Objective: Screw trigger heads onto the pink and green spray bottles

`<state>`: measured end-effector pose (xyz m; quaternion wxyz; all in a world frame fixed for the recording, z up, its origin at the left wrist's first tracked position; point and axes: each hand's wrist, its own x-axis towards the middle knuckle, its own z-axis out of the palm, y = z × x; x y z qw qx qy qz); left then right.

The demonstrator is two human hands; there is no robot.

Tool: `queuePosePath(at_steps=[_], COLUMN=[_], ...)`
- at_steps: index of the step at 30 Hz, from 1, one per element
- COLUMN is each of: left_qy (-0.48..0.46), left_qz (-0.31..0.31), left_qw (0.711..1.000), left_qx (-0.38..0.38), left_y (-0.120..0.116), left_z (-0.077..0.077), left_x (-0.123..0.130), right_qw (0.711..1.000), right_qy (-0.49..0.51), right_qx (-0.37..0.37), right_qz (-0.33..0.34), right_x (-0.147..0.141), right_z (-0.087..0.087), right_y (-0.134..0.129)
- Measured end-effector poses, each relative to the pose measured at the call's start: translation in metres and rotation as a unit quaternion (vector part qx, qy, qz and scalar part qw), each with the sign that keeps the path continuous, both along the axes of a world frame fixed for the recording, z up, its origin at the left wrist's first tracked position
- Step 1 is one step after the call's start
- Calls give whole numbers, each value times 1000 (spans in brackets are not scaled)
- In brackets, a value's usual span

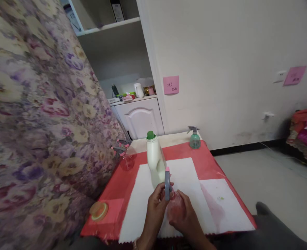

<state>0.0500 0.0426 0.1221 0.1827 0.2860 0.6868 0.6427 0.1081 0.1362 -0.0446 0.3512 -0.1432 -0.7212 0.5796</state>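
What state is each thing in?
Left hand, closed on spray head
Spray head, at bottle neck, seating unclear
Right hand, around pink bottle
Pink bottle, held
Large jug, upright, green piece in mouth
Green spray bottle, upright, head on
Cabinet door, shut
Round container, closure unclear

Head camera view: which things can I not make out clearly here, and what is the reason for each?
- Pink spray bottle, head view: part of its body, covered by the right hand.
- White jug, head view: its base, hidden behind the left hand and grey spray head.
- Right wall note, head view: writing too small and blurred.
- Cloth pile, head view: cut off by the right edge.
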Motion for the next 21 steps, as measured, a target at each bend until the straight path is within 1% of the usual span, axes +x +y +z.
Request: queuePosePath(at_steps=[2, 5, 12, 16, 21], left_qy=[14, 35, 9, 35, 66], left_qz=[12, 25, 11, 23, 17], left_qw=[999, 997, 999, 998, 995], left_qx=[-29, -61, -34, -47, -66], left_y=[0, 0, 1, 1, -1], left_z=[-7, -11, -15, -18, -23], left_x=[-2, -4, -3, -5, -8], right_qw=[1000, 1000, 1000, 1000, 999], right_qy=[7, 13, 19, 10, 25], right_qx=[-5, -18, -7, -22, -33], right_qz=[10, 11, 14, 7, 3], right_x=[-1, 0, 1, 0, -2], right_z=[-2, -2, 2, 2, 0], right_y=[0, 0, 0, -1, -2])
